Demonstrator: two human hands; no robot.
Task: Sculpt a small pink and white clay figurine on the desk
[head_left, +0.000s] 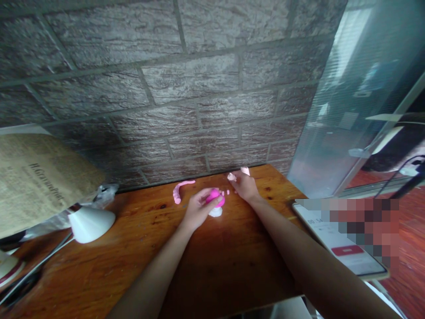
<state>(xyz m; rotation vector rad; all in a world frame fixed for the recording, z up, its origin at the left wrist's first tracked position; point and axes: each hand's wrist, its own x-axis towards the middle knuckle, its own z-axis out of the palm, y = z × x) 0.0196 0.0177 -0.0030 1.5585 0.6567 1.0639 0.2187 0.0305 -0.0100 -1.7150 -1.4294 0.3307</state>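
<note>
My left hand is closed around a bright pink clay-like ball. Just below the ball is a white lump; I cannot tell whether the two are joined. My right hand pinches a pale pink clay-like piece between its fingers, farther back on the table. Behind that hand shows a pale pink block, partly hidden. Small pink bits lie between the hands. A long, curved pink clay-like roll rests to the left.
The wooden table meets a stone-patterned wall. At left stands a lamp with a white base and paper-like shade, near crumpled clear plastic and a cable. A phone or tablet lies at the right edge, beside glass.
</note>
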